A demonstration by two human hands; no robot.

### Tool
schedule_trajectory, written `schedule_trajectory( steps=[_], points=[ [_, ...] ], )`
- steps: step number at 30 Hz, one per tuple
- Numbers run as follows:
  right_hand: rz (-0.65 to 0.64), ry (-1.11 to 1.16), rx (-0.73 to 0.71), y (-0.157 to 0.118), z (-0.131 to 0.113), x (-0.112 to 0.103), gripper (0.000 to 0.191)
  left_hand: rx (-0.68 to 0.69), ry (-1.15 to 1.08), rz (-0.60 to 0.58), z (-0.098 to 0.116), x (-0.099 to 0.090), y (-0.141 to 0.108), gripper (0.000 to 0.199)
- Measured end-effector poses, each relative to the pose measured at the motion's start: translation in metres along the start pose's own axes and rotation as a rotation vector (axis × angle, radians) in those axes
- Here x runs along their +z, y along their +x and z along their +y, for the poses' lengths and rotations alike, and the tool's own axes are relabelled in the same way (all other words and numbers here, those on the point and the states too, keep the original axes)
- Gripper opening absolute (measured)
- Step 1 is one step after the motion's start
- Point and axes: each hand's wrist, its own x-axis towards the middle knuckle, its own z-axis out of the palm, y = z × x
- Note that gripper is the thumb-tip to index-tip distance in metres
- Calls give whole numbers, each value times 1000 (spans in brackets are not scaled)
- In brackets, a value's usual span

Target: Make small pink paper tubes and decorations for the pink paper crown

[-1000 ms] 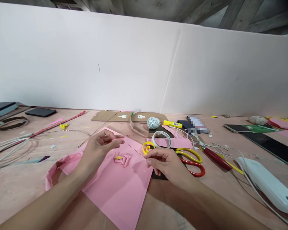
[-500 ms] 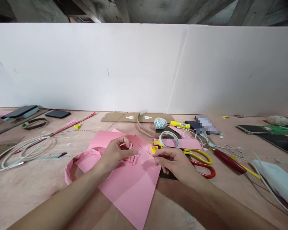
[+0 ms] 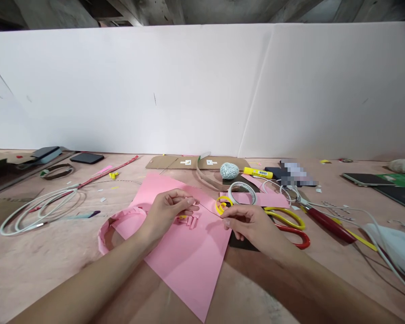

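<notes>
A thin dark wire (image 3: 207,209) runs between my two hands above a pink paper sheet (image 3: 185,265). My left hand (image 3: 172,209) is pinched on its left end, near small rolled pink paper pieces (image 3: 191,221) that lie or hang just below the fingers. My right hand (image 3: 245,220) pinches the right end of the wire. Just beyond the right fingertips is a curled yellow paper strip (image 3: 222,204). A pink wrapped ring (image 3: 104,229) is left of the sheet, partly behind my left forearm.
A white tape roll (image 3: 242,193), red and yellow scissor handles (image 3: 292,218), a glue stick (image 3: 258,173) and a speckled ball (image 3: 229,171) are beyond my right hand. A coiled white cable (image 3: 11,220) lies left. A white panel (image 3: 121,90) stands behind.
My left hand has moved off the rolled pink pieces, slightly up and right, and its fingers now pinch the wire. The view has shifted slightly; my right hand keeps its pinch.
</notes>
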Motion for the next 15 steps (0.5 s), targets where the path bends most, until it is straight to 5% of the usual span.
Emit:
schedule_trajectory(
  steps=[15],
  points=[
    [-47,51,-21,-1,-1,5,19,-29,-79,55,-5,2,2,32]
  ],
)
